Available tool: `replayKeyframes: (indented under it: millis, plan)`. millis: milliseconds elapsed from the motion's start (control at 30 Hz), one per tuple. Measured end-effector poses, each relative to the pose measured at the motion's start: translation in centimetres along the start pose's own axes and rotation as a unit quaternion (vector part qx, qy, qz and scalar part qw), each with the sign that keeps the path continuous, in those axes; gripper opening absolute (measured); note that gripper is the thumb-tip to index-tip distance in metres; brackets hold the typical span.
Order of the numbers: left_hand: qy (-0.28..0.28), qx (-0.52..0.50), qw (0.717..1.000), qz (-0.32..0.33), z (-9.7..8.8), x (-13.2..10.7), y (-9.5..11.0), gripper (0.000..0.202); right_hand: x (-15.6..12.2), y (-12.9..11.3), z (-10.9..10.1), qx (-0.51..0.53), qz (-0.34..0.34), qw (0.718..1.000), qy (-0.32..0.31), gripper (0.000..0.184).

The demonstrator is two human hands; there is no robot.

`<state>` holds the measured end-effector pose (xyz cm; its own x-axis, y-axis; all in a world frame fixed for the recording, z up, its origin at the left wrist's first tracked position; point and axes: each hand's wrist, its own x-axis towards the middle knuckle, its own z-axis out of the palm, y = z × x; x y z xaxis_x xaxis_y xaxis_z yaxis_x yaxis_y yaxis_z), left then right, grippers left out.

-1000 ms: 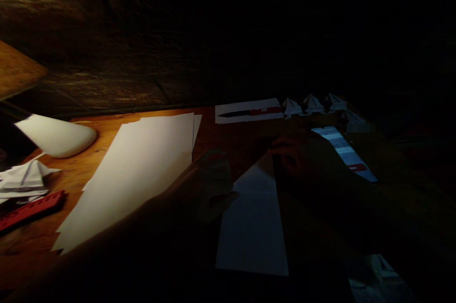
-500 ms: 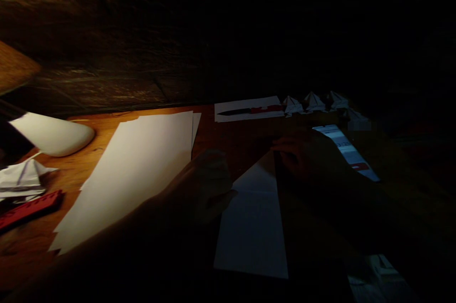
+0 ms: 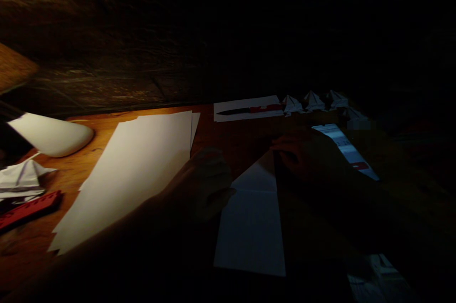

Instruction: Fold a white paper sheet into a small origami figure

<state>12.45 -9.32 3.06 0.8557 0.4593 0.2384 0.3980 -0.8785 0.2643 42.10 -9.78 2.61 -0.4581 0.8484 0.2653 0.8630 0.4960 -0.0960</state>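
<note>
A sheet of white paper (image 3: 251,227), folded to a slanted point at its top, lies in shadow in front of me. At its left edge is my left hand (image 3: 210,182), closed, with the thumb against the paper and the other fingers curled. My right hand (image 3: 294,153) pinches the pointed top corner of the same sheet. Darkness hides much of both hands, the right one most. Just beyond the right hand rests a lit phone (image 3: 345,148), partly covered by that hand and forearm.
Left of my hands is a stack of white sheets (image 3: 142,160). A knife (image 3: 249,110) lies on a small paper (image 3: 221,106) at the back, beside several folded paper shapes (image 3: 314,101). Far left are a white lamp base (image 3: 59,136), another folded paper shape (image 3: 24,177) and a red object (image 3: 30,210).
Both hands keep almost the same place on the folded sheet. The view has shifted very slightly, and the sheet's near edge sits a touch further left.
</note>
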Motion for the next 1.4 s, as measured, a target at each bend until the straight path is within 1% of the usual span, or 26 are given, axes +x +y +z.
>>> replayKeyframes:
  millis: [33, 67, 100, 167, 233, 333, 467, 567, 633, 733, 1000, 1167, 1267, 1400]
  plan:
    - [0.002, 0.001, 1.000, -0.004, 0.1, 0.1, 0.0, 0.023, 0.0, 0.0, 0.0, 0.004, -0.003, 1.000, -0.002, 0.031]
    - [0.003, 0.002, 1.000, -0.007, 0.3, 0.3, -0.1, 0.023, 0.0, 0.0, 0.0, 0.007, -0.005, 1.000, -0.003, 0.030]
    - [0.001, 0.005, 1.000, -0.007, 0.5, 0.4, -0.1, 0.032, 0.0, 0.0, 0.0, 0.009, -0.006, 1.000, -0.003, 0.030]
    - [-0.010, 0.013, 1.000, -0.003, 1.0, 0.6, -0.3, 0.057, 0.1, 0.0, 0.0, 0.011, -0.006, 1.000, 0.001, 0.029]
    - [-0.030, 0.019, 0.999, 0.008, 1.6, 0.7, -0.6, 0.069, 0.1, -0.1, 0.2, 0.010, -0.006, 1.000, 0.007, 0.027]
    - [-0.044, 0.026, 0.999, 0.014, 2.1, 0.6, -1.0, 0.072, 0.1, -0.3, 0.5, 0.012, -0.006, 1.000, 0.008, 0.026]
    - [-0.034, 0.031, 0.998, 0.036, 2.5, 0.6, -1.4, 0.077, 0.1, -0.9, 0.7, 0.026, 0.000, 1.000, -0.005, 0.025]
    - [-0.027, 0.044, 0.998, 0.041, 2.6, 0.7, -1.3, 0.074, 0.1, -1.4, 0.8, 0.045, -0.022, 0.999, 0.004, 0.026]
    - [-0.025, 0.056, 0.998, 0.035, 2.5, 0.8, -1.2, 0.070, 0.0, -1.6, 0.8, 0.067, -0.044, 0.997, -0.004, 0.027]
    - [-0.024, 0.065, 0.997, 0.026, 2.4, 0.9, -1.1, 0.066, 0.1, -1.7, 1.0, 0.087, -0.054, 0.995, -0.021, 0.030]
    - [-0.004, 0.065, 0.998, 0.024, 2.5, 0.9, -1.0, 0.064, -0.1, -1.9, 1.2, 0.074, -0.077, 0.994, -0.018, 0.037]
    - [-0.006, 0.077, 0.997, 0.022, 2.2, 0.9, -0.7, 0.060, -0.2, -1.9, 1.0, 0.021, -0.084, 0.996, -0.012, 0.033]
    - [-0.009, 0.084, 0.996, 0.019, 1.9, 0.8, -0.5, 0.060, -0.2, -1.9, 0.9, 0.020, -0.081, 0.996, -0.013, 0.032]
    - [-0.009, 0.080, 0.997, 0.017, 1.6, 0.6, -0.3, 0.060, -0.3, -1.9, 0.7, 0.024, -0.072, 0.997, -0.007, 0.028]
